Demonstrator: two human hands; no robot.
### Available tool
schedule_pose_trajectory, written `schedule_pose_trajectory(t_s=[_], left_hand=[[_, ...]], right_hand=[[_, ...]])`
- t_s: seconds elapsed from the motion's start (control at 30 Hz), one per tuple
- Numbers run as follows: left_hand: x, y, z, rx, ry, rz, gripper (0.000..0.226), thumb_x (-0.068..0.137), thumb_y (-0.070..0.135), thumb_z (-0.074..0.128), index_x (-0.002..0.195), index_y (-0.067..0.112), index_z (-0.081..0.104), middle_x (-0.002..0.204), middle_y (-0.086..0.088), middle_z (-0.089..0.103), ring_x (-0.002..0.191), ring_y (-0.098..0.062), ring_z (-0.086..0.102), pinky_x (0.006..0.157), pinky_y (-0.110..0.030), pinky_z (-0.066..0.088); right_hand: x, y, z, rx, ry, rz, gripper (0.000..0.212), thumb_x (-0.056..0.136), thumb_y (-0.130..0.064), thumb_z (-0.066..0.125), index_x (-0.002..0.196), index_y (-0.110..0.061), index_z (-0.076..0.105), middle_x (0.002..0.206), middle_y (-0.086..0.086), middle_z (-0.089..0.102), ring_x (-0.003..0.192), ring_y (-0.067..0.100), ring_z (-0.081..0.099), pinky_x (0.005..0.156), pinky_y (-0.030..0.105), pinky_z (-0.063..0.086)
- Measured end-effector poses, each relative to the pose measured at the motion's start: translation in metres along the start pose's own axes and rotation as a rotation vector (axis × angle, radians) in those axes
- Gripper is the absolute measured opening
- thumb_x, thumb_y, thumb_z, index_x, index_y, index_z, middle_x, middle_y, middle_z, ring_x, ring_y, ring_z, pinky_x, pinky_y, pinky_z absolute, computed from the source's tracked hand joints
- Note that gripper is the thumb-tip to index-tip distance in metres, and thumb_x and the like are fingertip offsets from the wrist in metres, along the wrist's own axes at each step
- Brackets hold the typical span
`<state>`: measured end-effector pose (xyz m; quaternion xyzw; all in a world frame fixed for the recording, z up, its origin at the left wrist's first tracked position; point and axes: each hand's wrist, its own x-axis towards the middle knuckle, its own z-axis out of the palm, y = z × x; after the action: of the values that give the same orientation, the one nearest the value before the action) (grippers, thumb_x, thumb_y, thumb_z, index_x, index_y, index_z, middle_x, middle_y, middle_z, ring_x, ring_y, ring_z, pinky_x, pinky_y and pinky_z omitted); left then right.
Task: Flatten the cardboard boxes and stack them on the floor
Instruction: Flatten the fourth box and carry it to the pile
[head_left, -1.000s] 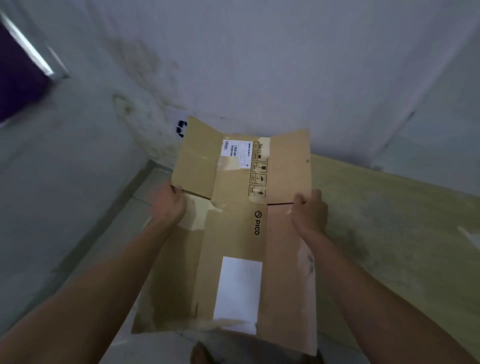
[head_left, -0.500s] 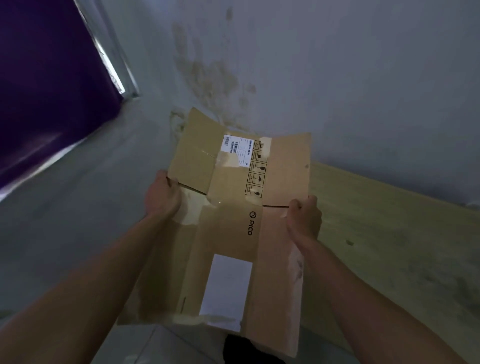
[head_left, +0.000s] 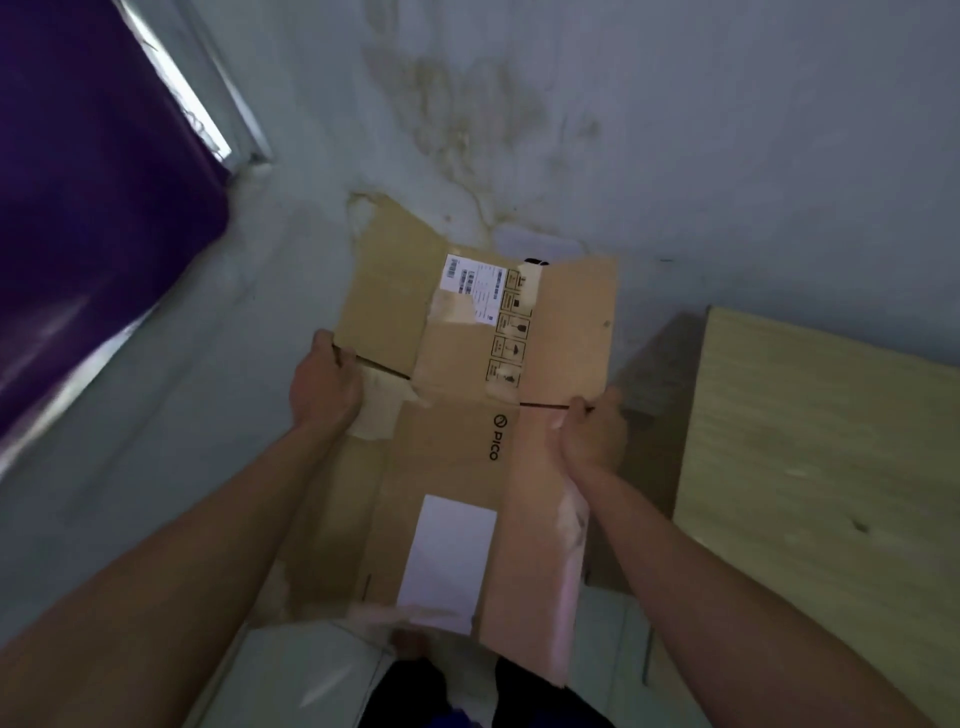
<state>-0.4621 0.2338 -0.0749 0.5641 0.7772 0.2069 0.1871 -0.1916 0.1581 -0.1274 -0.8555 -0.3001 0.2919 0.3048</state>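
Note:
A flattened brown cardboard box (head_left: 457, 431) with a "PICO" print, a barcode label and a white label is held flat in front of me, its flaps spread out away from me. My left hand (head_left: 324, 387) grips its left edge at the flap slit. On the opposite edge my right hand (head_left: 592, 434) grips at the matching slit. Both forearms reach in from the bottom of the view.
A pale wooden board (head_left: 821, 467) lies on the right, with a brown cardboard piece (head_left: 649, 395) beside it under the box. A stained grey wall (head_left: 519, 130) rises ahead. A purple surface (head_left: 88, 171) fills the upper left. Light floor tiles (head_left: 291, 675) show below.
The view has swung left, so the purple surface now fills more of the upper left. Both hands keep the same grip on the box, which stays flat.

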Motion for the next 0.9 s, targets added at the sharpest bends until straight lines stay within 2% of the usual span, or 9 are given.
schedule_pose_trajectory(t_s=[0.07,0.17,0.3,0.47,0.57,0.67,0.77,0.87,0.9], left_hand=[[0.023,-0.014,0.011,-0.001,-0.043,0.004,0.021,0.102,0.021,0.041,0.113,0.004,0.047,0.107,-0.024,0.063,0.100,-0.041,0.060,0.072,-0.036,0.036],[0.056,-0.036,0.038,0.000,-0.105,0.025,0.021,0.102,0.020,0.042,0.113,0.004,0.048,0.109,-0.025,0.064,0.101,-0.042,0.060,0.074,-0.039,0.038],[0.102,-0.070,0.103,-0.014,-0.170,0.039,0.021,0.103,0.023,0.041,0.112,0.006,0.050,0.108,-0.023,0.065,0.100,-0.041,0.061,0.073,-0.039,0.039],[0.144,-0.127,0.221,-0.013,-0.240,0.048,0.026,0.101,0.028,0.039,0.112,0.008,0.050,0.109,-0.024,0.064,0.100,-0.043,0.061,0.079,-0.043,0.045],[0.160,-0.170,0.300,0.034,-0.246,0.061,0.030,0.103,0.022,0.041,0.123,0.001,0.050,0.115,-0.026,0.061,0.106,-0.042,0.058,0.080,-0.039,0.040],[0.184,-0.214,0.382,0.080,-0.239,0.096,0.035,0.103,0.022,0.040,0.132,0.003,0.047,0.121,-0.024,0.060,0.111,-0.040,0.057,0.084,-0.038,0.040],[0.204,-0.264,0.462,0.095,-0.244,0.073,0.034,0.102,0.023,0.040,0.128,0.003,0.049,0.122,-0.027,0.061,0.113,-0.043,0.057,0.090,-0.044,0.043],[0.253,-0.276,0.520,-0.037,-0.226,0.098,0.034,0.100,0.023,0.040,0.122,-0.001,0.050,0.115,-0.029,0.061,0.107,-0.043,0.058,0.086,-0.046,0.043],[0.255,-0.299,0.543,-0.074,-0.225,0.099,0.036,0.099,0.025,0.039,0.120,-0.002,0.051,0.113,-0.029,0.061,0.106,-0.043,0.058,0.084,-0.046,0.044]], right_hand=[[0.002,-0.003,0.020,-0.006,0.002,0.037,0.017,0.100,-0.026,0.046,0.104,-0.010,0.045,0.103,0.020,0.067,0.092,0.038,0.065,0.076,0.041,0.050],[0.007,0.000,0.055,0.004,0.038,0.098,0.021,0.100,-0.022,0.048,0.110,-0.004,0.050,0.102,0.021,0.067,0.093,0.039,0.064,0.068,0.035,0.041],[0.030,0.029,0.117,0.015,0.109,0.171,0.023,0.100,-0.026,0.050,0.107,-0.005,0.052,0.101,0.022,0.067,0.094,0.041,0.064,0.069,0.038,0.043],[0.075,0.102,0.207,0.110,0.170,0.227,0.023,0.099,-0.024,0.055,0.106,-0.002,0.057,0.099,0.018,0.067,0.090,0.035,0.062,0.068,0.032,0.036],[0.117,0.160,0.271,0.151,0.164,0.293,0.021,0.099,-0.021,0.057,0.110,-0.004,0.061,0.095,0.008,0.062,0.089,0.026,0.059,0.068,0.027,0.034],[0.163,0.222,0.336,0.184,0.156,0.315,0.021,0.096,-0.021,0.061,0.108,-0.004,0.063,0.094,0.006,0.062,0.086,0.020,0.057,0.066,0.026,0.036],[0.204,0.272,0.392,0.200,0.147,0.303,0.016,0.093,-0.023,0.064,0.099,-0.009,0.064,0.088,0.002,0.062,0.083,0.020,0.059,0.071,0.029,0.044],[0.243,0.307,0.440,0.234,0.156,0.270,0.007,0.089,-0.021,0.067,0.087,-0.019,0.060,0.077,-0.004,0.060,0.076,0.017,0.059,0.064,0.026,0.043],[0.255,0.316,0.455,0.236,0.163,0.268,0.008,0.089,-0.020,0.067,0.087,-0.021,0.059,0.074,-0.007,0.059,0.074,0.015,0.058,0.063,0.024,0.041]])
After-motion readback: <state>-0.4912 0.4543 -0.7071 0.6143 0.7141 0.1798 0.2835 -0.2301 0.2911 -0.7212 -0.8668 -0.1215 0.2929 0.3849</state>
